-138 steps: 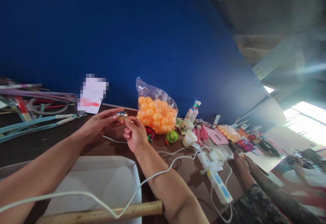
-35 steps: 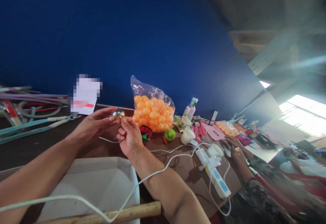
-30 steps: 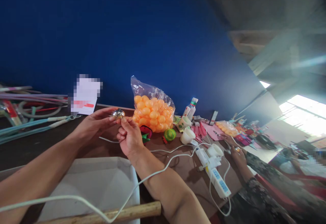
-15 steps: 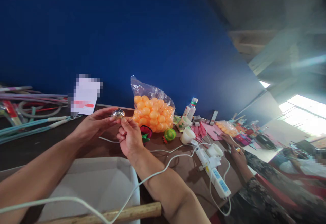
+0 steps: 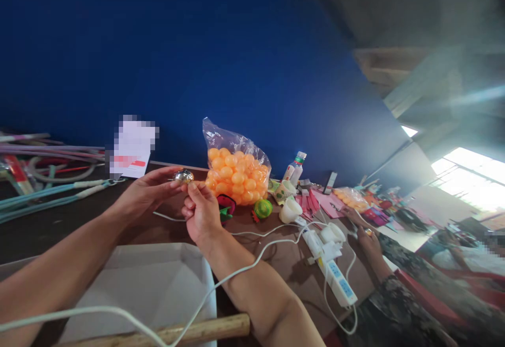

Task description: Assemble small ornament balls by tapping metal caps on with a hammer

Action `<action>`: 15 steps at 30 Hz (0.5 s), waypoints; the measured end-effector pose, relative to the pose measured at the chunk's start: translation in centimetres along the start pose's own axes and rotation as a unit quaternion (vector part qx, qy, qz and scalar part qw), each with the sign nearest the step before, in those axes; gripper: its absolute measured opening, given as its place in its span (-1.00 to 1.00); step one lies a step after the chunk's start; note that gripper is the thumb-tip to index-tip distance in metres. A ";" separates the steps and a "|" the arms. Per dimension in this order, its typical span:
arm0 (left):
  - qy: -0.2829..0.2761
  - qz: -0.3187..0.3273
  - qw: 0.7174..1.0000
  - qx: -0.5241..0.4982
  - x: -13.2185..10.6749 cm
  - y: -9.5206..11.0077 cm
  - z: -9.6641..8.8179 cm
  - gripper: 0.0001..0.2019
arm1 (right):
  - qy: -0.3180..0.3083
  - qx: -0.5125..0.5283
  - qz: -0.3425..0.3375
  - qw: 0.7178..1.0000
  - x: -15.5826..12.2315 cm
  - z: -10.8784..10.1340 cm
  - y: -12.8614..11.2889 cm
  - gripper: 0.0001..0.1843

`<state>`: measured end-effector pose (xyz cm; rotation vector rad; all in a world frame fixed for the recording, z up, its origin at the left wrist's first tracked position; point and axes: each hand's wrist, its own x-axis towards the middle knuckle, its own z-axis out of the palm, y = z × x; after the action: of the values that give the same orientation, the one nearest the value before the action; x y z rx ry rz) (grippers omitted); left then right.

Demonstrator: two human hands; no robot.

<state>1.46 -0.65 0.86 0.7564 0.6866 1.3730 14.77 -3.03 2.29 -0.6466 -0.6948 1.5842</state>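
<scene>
Between my hands, above the brown table [image 5: 272, 247], is a small shiny metallic ball-like object [image 5: 183, 176]. My left hand [image 5: 155, 186] grips it from the left side with its fingertips. My right hand [image 5: 203, 210] is closed in a pinch at the object's lower right edge, the other fingers curled in; whether something thin sits in that pinch is too small to tell. Just behind my right hand stands a clear plastic bag of orange balls [image 5: 236, 173]. A green round item [image 5: 263, 208] and a dark pink-and-green item [image 5: 226, 207] lie beside it.
A white tray [image 5: 138, 263] and a wooden stick [image 5: 213, 327] are below my arms. A white cable [image 5: 236, 273] crosses my right forearm to a power strip [image 5: 335, 273]. A phone [image 5: 132, 149] stands at left, near ropes [image 5: 51, 194]. A co-worker's hand [image 5: 369, 241] is at right.
Almost nothing differs. Both hands keep their hold at the metallic object, with only a very slight shift of my right hand.
</scene>
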 end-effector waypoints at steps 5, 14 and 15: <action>-0.011 0.006 1.000 0.010 0.3 -0.3 -0.4 -0.57 | 0.010 -0.016 0.008 1.000 0.1 0.0 0.0 -0.79; -0.006 -0.001 1.000 0.010 0.1 -0.1 -0.2 -0.57 | 0.016 -0.018 0.014 1.000 0.1 0.1 -0.1 -0.79; -0.005 -0.004 1.000 0.011 0.1 0.0 -0.2 -0.57 | 0.016 -0.020 0.014 1.000 0.1 0.1 -0.1 -0.79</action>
<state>1.34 -0.55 0.73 0.7771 0.6958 1.3561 14.79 -2.95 2.44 -0.7122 -0.6977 1.5869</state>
